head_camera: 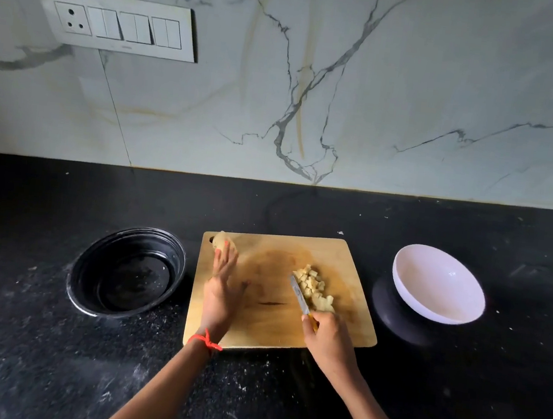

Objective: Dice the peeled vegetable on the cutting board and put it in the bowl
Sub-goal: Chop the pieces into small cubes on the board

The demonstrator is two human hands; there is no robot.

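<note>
Diced pale-yellow vegetable cubes sit piled on your tan wooden cutting board against the yellow-handled knife that your right hand has wrapped up. Your left hand, fingers straight, rests on the uncut peeled chunk at the far-left corner. So roughly halfway, I'd guess: the round white bowl on the right holds nothing yet, with the black speckled stone counter, a black bowl and the marble wall beyond.

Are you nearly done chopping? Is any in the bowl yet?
Partway. A pile of cubes lies cut on the cutting board. The right hand holds the knife beside it; the left hand touches an uncut piece. That piece needs dicing, and the white bowl holds nothing yet.
</note>
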